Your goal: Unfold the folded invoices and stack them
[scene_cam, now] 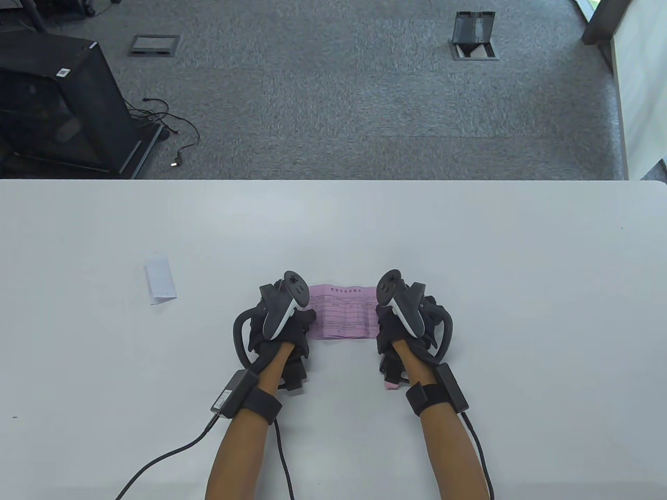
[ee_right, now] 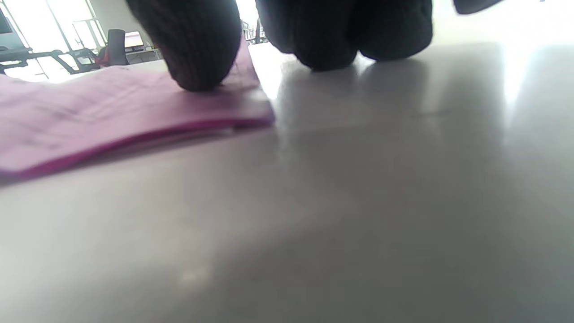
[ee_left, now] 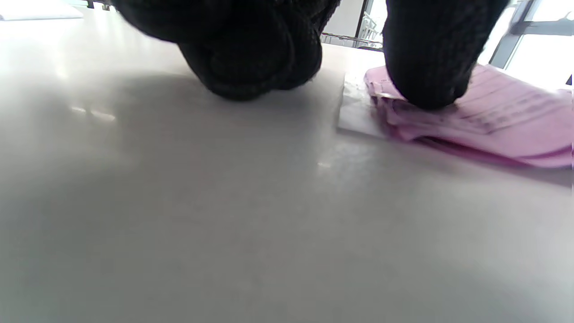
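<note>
- Hands flank a pink invoice [scene_cam: 343, 312] lying opened flat near the table's [scene_cam: 469, 260] front middle.
- Left hand [scene_cam: 279, 323] presses its left end with one fingertip [ee_left: 423, 85]; the other fingers are curled onto the table.
- Right hand [scene_cam: 404, 323] presses the right end likewise.
- A white folded invoice [scene_cam: 160, 278] lies well to the left, seemingly still unopened.

We count one pink invoice [scene_cam: 343, 312], one folded white invoice [scene_cam: 160, 279], and two gloved hands on the table [scene_cam: 521, 260].
</note>
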`<state>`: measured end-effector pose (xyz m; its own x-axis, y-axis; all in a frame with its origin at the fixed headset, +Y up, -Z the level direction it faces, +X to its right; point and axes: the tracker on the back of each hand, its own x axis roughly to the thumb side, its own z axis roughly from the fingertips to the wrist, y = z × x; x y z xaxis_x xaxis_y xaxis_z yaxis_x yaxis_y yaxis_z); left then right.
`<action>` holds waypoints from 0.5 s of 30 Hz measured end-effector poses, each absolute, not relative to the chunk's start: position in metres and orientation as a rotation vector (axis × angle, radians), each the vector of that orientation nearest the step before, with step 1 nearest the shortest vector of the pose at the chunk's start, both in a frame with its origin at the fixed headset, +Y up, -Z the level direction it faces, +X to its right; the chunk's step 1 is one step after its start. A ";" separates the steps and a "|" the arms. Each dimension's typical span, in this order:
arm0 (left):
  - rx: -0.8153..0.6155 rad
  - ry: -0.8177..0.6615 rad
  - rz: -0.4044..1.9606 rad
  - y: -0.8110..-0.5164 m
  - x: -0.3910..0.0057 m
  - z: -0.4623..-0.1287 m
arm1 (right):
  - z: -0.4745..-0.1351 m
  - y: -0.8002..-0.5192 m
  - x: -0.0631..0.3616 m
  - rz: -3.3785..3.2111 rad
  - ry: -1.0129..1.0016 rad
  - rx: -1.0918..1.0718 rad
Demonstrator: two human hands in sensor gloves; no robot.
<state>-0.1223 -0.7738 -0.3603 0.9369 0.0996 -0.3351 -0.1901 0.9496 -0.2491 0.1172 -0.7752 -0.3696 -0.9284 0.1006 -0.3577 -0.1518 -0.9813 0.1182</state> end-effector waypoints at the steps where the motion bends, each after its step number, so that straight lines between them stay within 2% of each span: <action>1: -0.280 0.319 0.178 -0.773 -0.124 -0.360 | -0.369 -0.775 0.120 2.910 0.209 -0.538; 4: -0.252 0.310 0.276 -0.768 -0.132 -0.355 | -0.363 -0.772 0.131 2.760 0.235 -0.529; 7: -0.134 0.345 0.320 -0.757 -0.150 -0.345 | -0.351 -0.769 0.149 2.595 0.287 -0.408; 11: -0.135 0.472 0.302 -0.741 -0.190 -0.342 | -0.326 -0.765 0.171 2.543 0.300 -0.301; 15: -0.140 0.631 0.302 -0.736 -0.246 -0.347 | -0.291 -0.758 0.189 2.577 0.215 -0.214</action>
<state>-0.2456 -0.7363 -0.3470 0.7655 0.2343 -0.5993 -0.3190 0.9470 -0.0371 0.1892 -0.7584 -0.2912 -0.8415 0.5038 -0.1952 -0.5292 -0.8414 0.1097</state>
